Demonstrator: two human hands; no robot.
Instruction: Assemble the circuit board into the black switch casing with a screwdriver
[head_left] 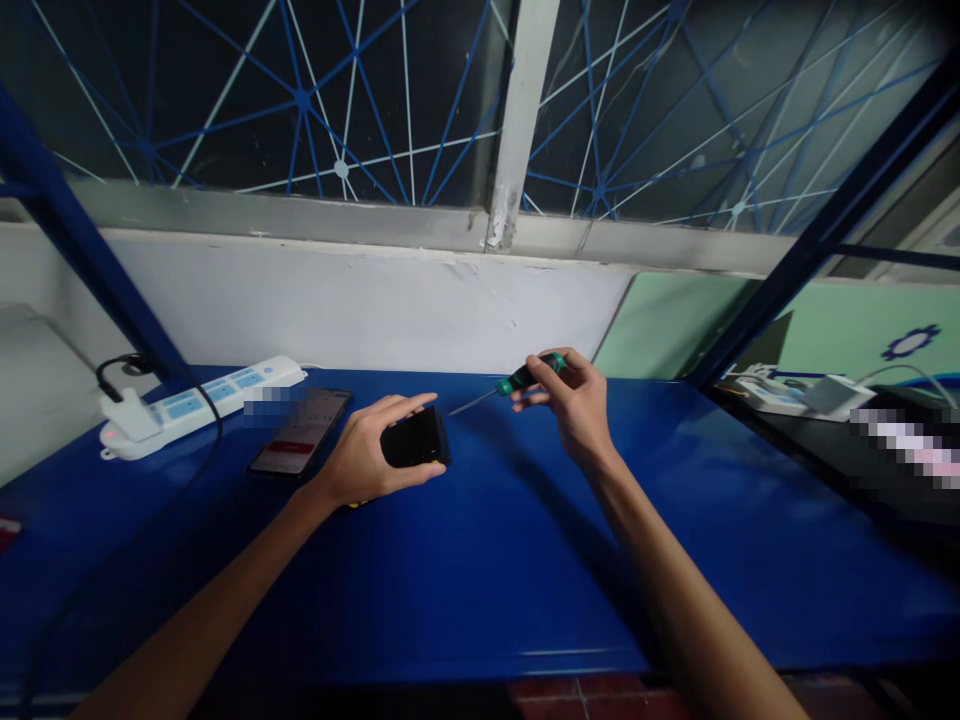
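My left hand (361, 452) is closed around a small black box-shaped object (412, 438), thumb along its near edge and fingers along the far one. A bit of yellow shows beneath that hand, too small to name. In my right hand (581, 405) is a screwdriver (531, 375) with a green and black handle, held between thumb and fingers. Its thin metal shaft points left, and the tip lies close to the right end of the black object. Whether the tip touches it I cannot tell.
A phone (304, 435) with a lit screen lies left of my left hand. Behind it stands a white power strip (202, 405) with a plug and black cable. The blue table (495, 580) meets a white wall. A white adapter (836, 398) sits at the right.
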